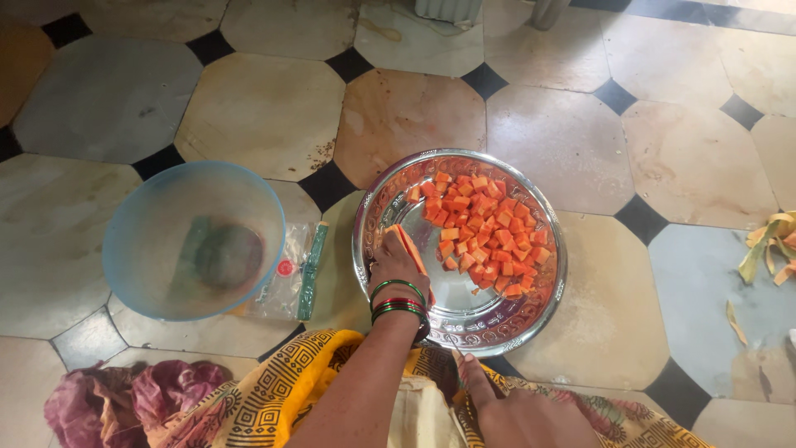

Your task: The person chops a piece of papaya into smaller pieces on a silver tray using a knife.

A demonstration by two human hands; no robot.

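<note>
- Steel plate rests on the tiled floor; orange fruit cubes are heaped in its far-right part.
- Left hand sits over the plate's near-left rim, fingers closed around an orange fruit slice held on edge.
- Right hand lies just below the plate; its grip cannot be told.
- Blue bowl stands left of the plate.
- Peels lie well right of the plate.

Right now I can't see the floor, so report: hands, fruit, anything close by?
Left hand holds orange fruit slice over round steel plate. Right hand empty, near rim. Orange cubes piled inside. Translucent blue bowl alongside.
</note>
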